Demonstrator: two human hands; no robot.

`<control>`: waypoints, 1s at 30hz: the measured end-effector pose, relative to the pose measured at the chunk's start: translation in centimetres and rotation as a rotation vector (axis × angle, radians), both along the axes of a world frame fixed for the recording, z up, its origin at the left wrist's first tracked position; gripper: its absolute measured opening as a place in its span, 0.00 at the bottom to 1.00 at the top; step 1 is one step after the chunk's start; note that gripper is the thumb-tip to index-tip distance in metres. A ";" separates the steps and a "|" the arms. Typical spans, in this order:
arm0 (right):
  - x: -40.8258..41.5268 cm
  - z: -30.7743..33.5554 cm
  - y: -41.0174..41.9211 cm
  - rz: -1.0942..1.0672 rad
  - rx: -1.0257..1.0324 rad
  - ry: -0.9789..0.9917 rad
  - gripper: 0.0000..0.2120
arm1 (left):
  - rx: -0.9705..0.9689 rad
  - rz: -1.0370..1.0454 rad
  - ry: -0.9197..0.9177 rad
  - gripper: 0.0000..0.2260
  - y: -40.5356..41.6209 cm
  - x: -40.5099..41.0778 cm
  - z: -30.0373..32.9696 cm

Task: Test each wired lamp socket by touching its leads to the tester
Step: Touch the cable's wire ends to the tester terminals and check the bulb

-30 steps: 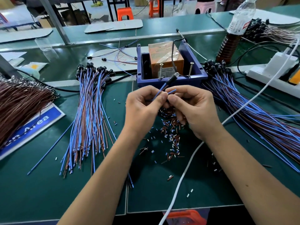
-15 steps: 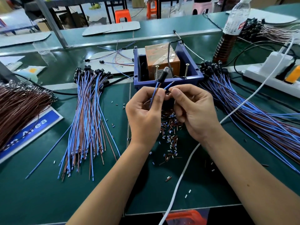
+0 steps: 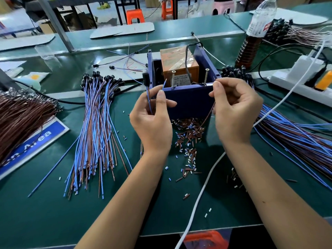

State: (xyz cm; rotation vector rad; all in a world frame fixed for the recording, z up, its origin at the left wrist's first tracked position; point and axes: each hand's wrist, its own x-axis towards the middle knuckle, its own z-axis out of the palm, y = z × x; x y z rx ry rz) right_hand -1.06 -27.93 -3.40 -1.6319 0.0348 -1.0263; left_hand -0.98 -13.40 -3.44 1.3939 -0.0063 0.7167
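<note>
The tester is a blue open box (image 3: 188,101) holding an orange block, with two upright screws (image 3: 173,79) on its front rim. My left hand (image 3: 152,121) pinches a blue lead (image 3: 164,85) whose tip points up close to the left screw; the small black lamp socket (image 3: 145,79) sticks up left of the box. My right hand (image 3: 233,108) pinches the brown lead (image 3: 209,114) beside the right screw (image 3: 206,76). Whether either lead touches a screw I cannot tell.
A pile of blue and brown wired sockets (image 3: 97,126) lies left, another pile (image 3: 296,133) right. Brown wires (image 3: 21,119) are heaped far left. Cut insulation bits (image 3: 188,141) litter the mat. A white cable (image 3: 203,191), power strip (image 3: 294,78) and bottle (image 3: 255,36) are on the right.
My hands have moved apart, spreading the two leads; the socket has swung from over the box to its left side, and the right hand now sits by the right screw.
</note>
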 end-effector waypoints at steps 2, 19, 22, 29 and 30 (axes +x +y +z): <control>0.1 0.0 0.2 -0.032 -0.045 -0.007 0.03 | 0.000 -0.002 0.001 0.05 -0.4 0.0 0.0; 0.3 0.3 0.9 -0.017 -0.089 0.019 0.05 | 0.023 -0.056 0.015 0.04 -1.0 0.0 -0.2; 0.2 0.3 0.9 -0.014 -0.097 0.013 0.05 | 0.032 -0.054 0.016 0.05 -0.8 -0.1 -0.3; 0.2 0.4 0.9 -0.022 -0.128 0.020 0.06 | 0.037 -0.048 0.024 0.05 -0.7 -0.2 -0.3; 0.2 0.4 0.9 -0.021 -0.129 0.020 0.06 | 0.037 -0.050 0.026 0.05 -0.7 -0.2 -0.2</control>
